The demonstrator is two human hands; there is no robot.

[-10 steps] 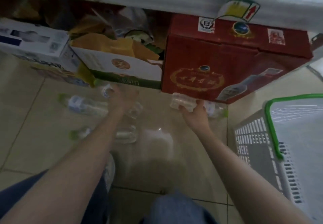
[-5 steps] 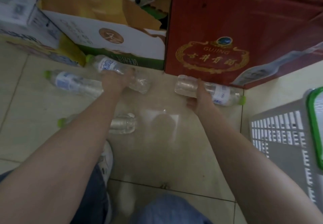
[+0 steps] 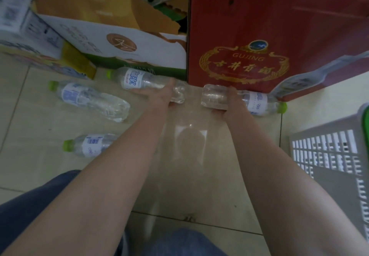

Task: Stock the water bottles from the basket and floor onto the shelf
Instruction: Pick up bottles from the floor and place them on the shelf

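Several clear water bottles with green caps and white-blue labels lie on the tiled floor. My left hand (image 3: 159,95) grips one bottle (image 3: 137,79) near its base, cap pointing left, in front of the white box. My right hand (image 3: 231,103) grips another bottle (image 3: 257,101) at its lower body, cap pointing right, against the red carton. Two more bottles lie loose to the left: one (image 3: 89,99) further away, one (image 3: 87,145) nearer, partly hidden behind my left forearm. The shelf is out of view.
A red carton (image 3: 249,32) and an open white-and-green cardboard box (image 3: 123,44) stand directly behind the bottles. Another white box (image 3: 22,28) stands at far left. A grey plastic basket (image 3: 335,161) with a green rim stands at the right. My knees show at the bottom.
The view has tilted down and moved closer to the floor. Both hands have closed around their bottles; the left-hand bottle has shifted slightly right, toward the red carton.
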